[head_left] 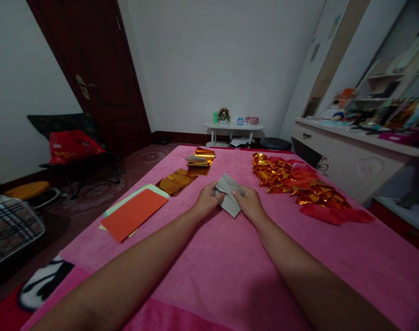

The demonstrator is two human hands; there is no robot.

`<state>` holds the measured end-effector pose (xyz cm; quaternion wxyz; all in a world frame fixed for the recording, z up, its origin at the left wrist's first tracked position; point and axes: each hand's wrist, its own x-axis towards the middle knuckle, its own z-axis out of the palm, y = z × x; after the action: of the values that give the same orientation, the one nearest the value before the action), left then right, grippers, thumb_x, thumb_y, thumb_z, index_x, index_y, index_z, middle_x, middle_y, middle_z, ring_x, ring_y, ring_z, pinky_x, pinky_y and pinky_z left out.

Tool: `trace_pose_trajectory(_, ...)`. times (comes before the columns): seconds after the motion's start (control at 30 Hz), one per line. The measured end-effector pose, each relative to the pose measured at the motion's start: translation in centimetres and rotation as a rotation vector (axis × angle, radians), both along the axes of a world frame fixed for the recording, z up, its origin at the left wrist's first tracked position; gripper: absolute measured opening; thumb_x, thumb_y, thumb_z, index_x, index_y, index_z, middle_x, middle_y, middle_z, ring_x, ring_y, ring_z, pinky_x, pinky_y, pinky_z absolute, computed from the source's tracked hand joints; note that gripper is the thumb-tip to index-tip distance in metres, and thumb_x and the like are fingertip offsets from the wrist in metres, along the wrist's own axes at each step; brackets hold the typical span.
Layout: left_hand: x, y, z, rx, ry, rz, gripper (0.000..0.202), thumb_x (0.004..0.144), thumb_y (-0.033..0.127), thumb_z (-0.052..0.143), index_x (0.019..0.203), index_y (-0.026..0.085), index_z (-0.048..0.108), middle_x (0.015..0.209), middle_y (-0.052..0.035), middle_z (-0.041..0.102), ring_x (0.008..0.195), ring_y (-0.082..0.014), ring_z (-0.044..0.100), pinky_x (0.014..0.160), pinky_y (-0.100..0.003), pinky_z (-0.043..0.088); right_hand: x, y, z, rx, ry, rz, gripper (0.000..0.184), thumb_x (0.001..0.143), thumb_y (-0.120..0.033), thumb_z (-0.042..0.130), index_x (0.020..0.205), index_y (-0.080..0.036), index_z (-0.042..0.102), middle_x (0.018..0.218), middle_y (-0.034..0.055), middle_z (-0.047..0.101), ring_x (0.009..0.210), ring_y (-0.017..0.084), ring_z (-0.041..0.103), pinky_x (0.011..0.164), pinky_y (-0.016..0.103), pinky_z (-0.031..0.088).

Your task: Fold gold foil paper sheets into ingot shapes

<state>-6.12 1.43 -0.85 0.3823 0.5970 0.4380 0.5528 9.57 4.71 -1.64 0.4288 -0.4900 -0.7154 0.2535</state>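
Between my two hands is a grey sheet of paper (231, 205), partly folded and held just over the pink cloth (209, 266). My left hand (207, 201) grips its left edge, thumb on top. On the opposite edge my right hand (250, 202) pinches it, thumb pressed near the middle. The fingers beneath the paper are hidden. To the left lie gold foil sheets (177, 182) and a small stack of coloured paper with an orange sheet (135, 214) uppermost. Over on the right, folded gold and red foil pieces (281, 177) lie in a row.
Beyond the cloth's far edge stands a small white table (233, 125) bearing a plant and a clock. A cluttered dresser (350, 147) runs along the right. On the left, a folding chair (68, 158) holds a red bag (75, 146), near a dark red door (95, 69).
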Motion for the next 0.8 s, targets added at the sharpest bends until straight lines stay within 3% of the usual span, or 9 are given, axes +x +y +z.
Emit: trace_pose_trajectory(0.8, -0.16, 0.2, -0.11, 0.014, 0.043, 0.018, 0.023, 0.071, 0.014, 0.06, 0.093, 0.012, 0.061, 0.083, -0.0022, 0.064, 0.073, -0.0119, 0.056, 0.068, -0.021, 0.045, -0.02, -0.13, 0.15, 0.023, 0.025, 0.03, 0.028, 0.077, -0.034, 0.053, 0.086, -0.014, 0.069, 0.074, 0.0045, 0.069, 0.063, 0.017, 0.06, 0.054, 0.023, 0.043)
